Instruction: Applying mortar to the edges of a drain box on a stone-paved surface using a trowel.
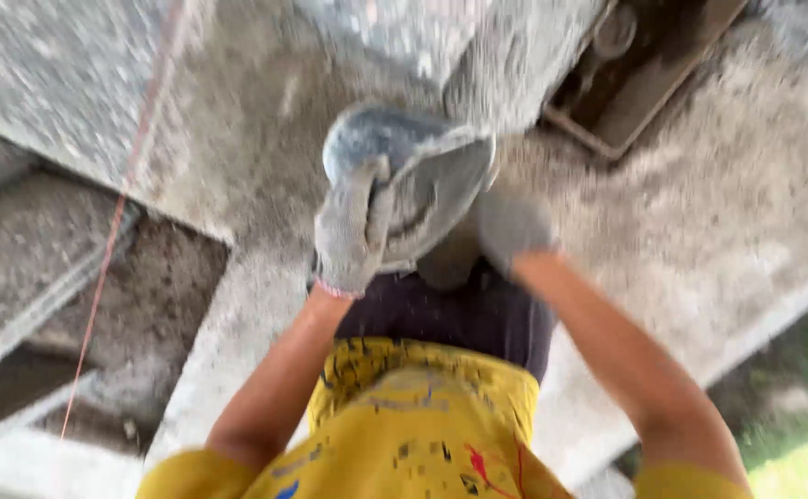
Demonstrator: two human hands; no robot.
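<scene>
Both arms reach forward, forearms bare. Left hand (pixel 348 236) gloved, fingers curled in grip. Right hand (pixel 510 226) gloved, blurred, closure unclear.

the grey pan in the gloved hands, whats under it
Under the grey pan, a rough concrete surface shows around its edges. The left hand grips its rim; the right hand sits lower. Directly beneath is covered, and motion blur hides detail.

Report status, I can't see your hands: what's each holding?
Left hand gloved, grip on grey pan. Right hand gloved, under pan, grip unclear. Picture blurred. Nothing blocking.
</scene>
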